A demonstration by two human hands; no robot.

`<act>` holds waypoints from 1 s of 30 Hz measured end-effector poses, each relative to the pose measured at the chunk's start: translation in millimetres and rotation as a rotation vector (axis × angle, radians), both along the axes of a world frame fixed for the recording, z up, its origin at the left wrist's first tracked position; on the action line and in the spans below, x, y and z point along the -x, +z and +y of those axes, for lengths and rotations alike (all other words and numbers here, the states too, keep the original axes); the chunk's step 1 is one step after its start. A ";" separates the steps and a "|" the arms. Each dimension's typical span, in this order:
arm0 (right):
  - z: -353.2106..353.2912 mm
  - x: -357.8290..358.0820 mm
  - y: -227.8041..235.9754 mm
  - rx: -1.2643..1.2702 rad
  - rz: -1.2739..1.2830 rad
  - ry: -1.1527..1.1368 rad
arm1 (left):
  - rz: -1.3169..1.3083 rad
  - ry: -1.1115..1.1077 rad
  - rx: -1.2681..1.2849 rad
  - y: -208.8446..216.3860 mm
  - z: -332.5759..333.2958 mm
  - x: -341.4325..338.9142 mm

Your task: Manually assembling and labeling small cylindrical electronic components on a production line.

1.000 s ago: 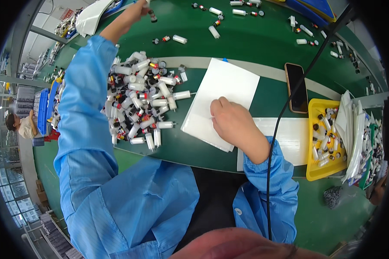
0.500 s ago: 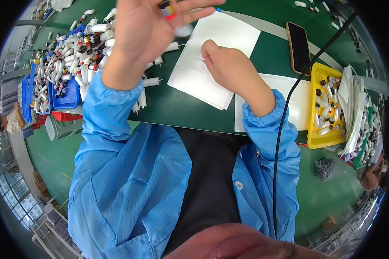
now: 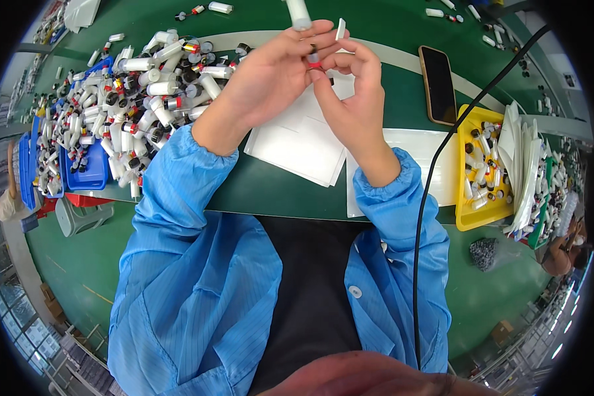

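My left hand (image 3: 267, 82) is raised over the table, fingers curled round a white tube (image 3: 298, 14) whose middle they hide. A black and red end piece (image 3: 314, 61) shows between the two hands and seems to belong to that tube. My right hand (image 3: 358, 92) meets the left from the right, its thumb near the red part. At its fingertips stands a small white strip (image 3: 340, 30), looking like a label. Under both hands lie white paper sheets (image 3: 294, 155), partly covered by them.
A large heap of white tubes (image 3: 138, 64) with black and red ends spreads over the left, around blue bins (image 3: 89, 173). On the right are a phone (image 3: 437, 86), a white sheet (image 3: 429, 148) and a yellow tray (image 3: 488, 216) of small bottles. A black cable (image 3: 435, 171) hangs across.
My left hand has moved right with the tube, and my right hand has lifted from the paper to meet it. The white strip has come up with the right fingers.
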State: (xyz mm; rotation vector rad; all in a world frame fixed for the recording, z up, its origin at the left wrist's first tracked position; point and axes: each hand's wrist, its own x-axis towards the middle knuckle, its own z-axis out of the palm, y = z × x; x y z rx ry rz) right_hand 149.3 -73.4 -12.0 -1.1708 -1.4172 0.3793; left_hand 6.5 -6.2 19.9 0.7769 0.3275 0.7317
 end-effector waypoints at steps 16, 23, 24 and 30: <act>-0.7 -12.4 7.3 0.249 0.761 0.411 | 0.131 -0.016 -0.270 -3.1 3.7 4.1; 2.8 -9.3 4.4 0.236 0.863 0.382 | 0.202 0.167 -0.412 -9.4 2.6 0.3; 3.6 -8.4 3.5 0.185 0.821 0.319 | 0.225 0.202 -0.418 -7.8 2.6 -0.8; 13.2 -24.2 -0.6 -0.079 0.642 0.090 | 0.247 0.264 -0.308 6.2 1.7 -0.4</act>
